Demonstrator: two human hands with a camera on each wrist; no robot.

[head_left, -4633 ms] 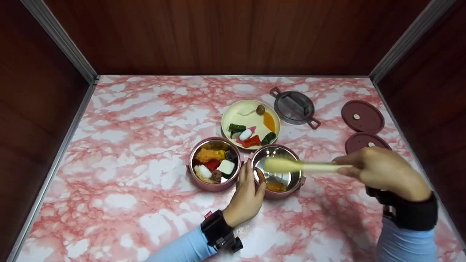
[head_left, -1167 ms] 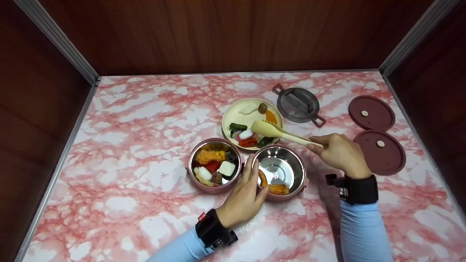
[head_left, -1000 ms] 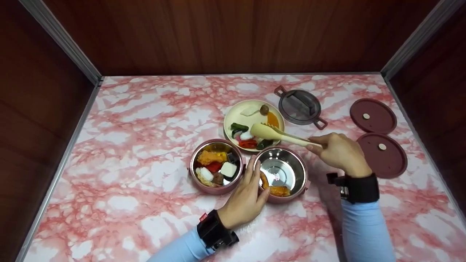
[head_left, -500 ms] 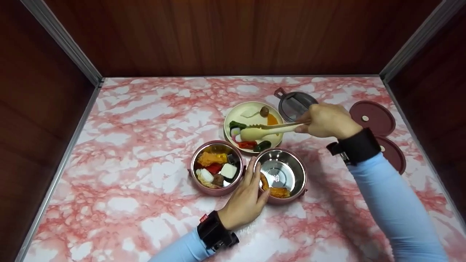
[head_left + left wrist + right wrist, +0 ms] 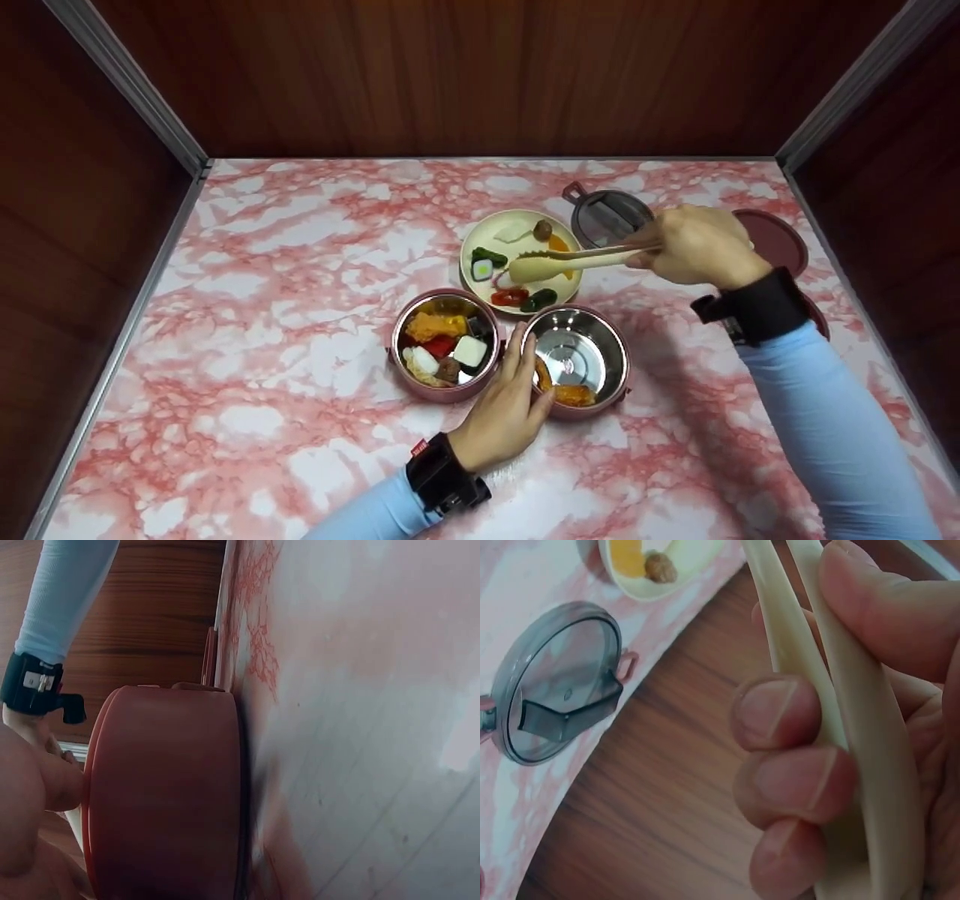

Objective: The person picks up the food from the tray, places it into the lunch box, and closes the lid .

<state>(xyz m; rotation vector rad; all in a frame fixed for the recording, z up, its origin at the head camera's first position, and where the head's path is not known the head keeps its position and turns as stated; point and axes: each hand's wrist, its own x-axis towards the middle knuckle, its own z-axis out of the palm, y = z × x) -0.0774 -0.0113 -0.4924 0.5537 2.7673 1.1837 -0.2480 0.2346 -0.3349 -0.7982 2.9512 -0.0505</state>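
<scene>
My right hand [image 5: 697, 244] grips pale cream tongs [image 5: 577, 261], its fingers curled round both arms in the right wrist view. The tongs' tips are over the cream plate [image 5: 517, 214], at a pink-edged white piece [image 5: 501, 280] they partly cover. Also on the plate are a white piece with a green centre [image 5: 482, 270], a red pepper piece [image 5: 510, 298] and dark green pieces [image 5: 538, 301]. My left hand [image 5: 501, 420] rests with straight fingers along the left rim of the right steel-lined pot [image 5: 622, 367], thumb at its near rim. Browned food pieces [image 5: 574, 395] lie inside that pot.
A second pot [image 5: 439, 391] with mixed food stands just left of my left hand. Behind the plate lies a clear grey lid [image 5: 562, 682] with a bar handle. Two maroon lids [image 5: 780, 240] at the right are partly hidden by my right arm. Wooden walls [image 5: 480, 82] enclose the table.
My right hand swung the tongs from above the right pot to the plate, then moved slightly left and back right. The green-centred piece now shows its face. My left hand stays put.
</scene>
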